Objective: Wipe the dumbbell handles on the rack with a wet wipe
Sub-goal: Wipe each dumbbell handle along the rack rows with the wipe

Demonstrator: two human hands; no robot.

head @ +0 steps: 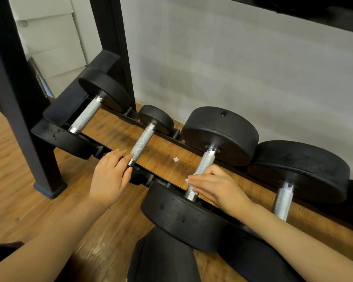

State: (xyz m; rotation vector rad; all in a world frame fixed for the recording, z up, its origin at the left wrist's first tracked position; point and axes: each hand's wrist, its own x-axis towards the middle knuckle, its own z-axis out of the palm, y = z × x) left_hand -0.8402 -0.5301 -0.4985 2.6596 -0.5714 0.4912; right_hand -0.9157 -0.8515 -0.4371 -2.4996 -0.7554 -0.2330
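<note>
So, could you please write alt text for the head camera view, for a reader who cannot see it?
The right hand presses a white wet wipe around the third dumbbell handle on a low black rack. The left hand rests on the near end of the second dumbbell. Four knurled steel handles show above a wooden floor.

Four round-headed dumbbells lie side by side across the two rails of the low metal rack (pixel 118 148), handles running front to back. The far-left dumbbell (pixel 86 116) sits nearest the rack's upright post (pixel 18 94); right of it lies the small dumbbell (pixel 143 141), then the large third dumbbell (pixel 204 165), then the far-right dumbbell (pixel 283 196). The left hand (pixel 109 178) rests on the front rail at the small dumbbell's near end. The right hand (pixel 218 186) lies over the third handle, with the folded wet wipe (pixel 189 179) between fingers and handle. A plank floor (pixel 14 200) lies beneath the rack, a wall (pixel 232 68) behind.
</note>
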